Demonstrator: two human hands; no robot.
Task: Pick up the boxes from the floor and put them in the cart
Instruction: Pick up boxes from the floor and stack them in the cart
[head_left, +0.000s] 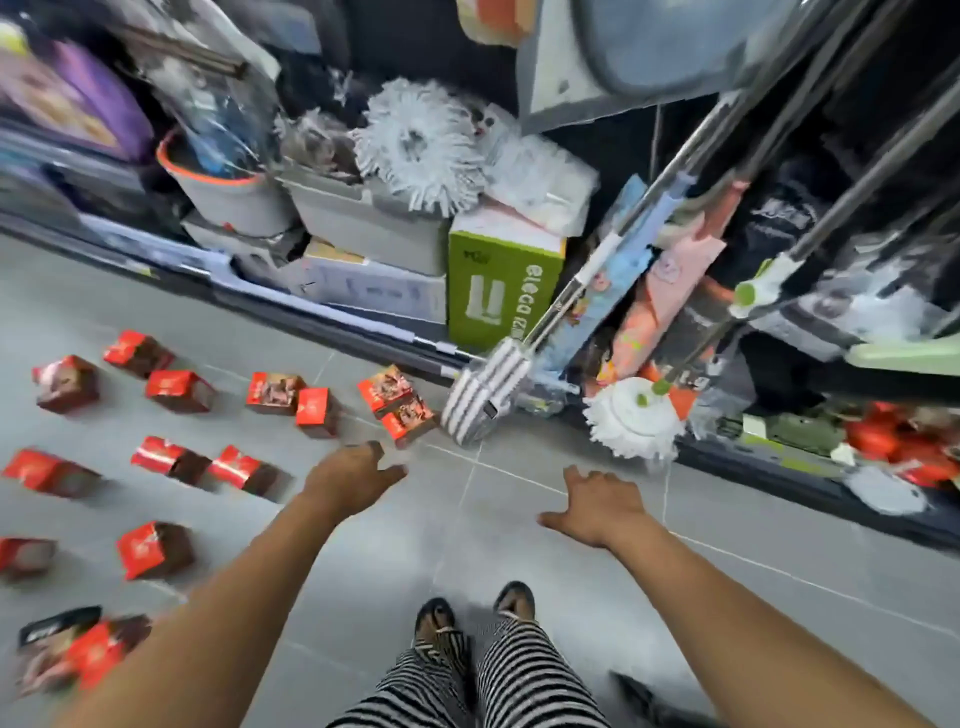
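Grey floor tiles stretch under me in what looks like a shop aisle, with a low shelf of cleaning goods running across the top of my view: mop heads, a grey bucket, a green carton, and a white round mop leaning down at the right.

Red boxes lie scattered over the floor to my left, more than a dozen as far as I can count through the blur, most of them well apart from each other. Two of them, the pair of boxes, sit touching one another just beside a striped flat mop head, and they are nearest to my reach.

My left hand is stretched out low, fingers spread and holding nothing, close to that pair but not touching it. My right hand is likewise spread wide and bare, over clear tile, with no box near it.

No cart shows anywhere in my view, so I cannot say how many boxes may already be in it. Judging by what lies on the floor, most of the job remains: nothing is in hand, and every box I can see has yet to be lifted. I reckon the pair by the mop comes first, then the rest leftward.
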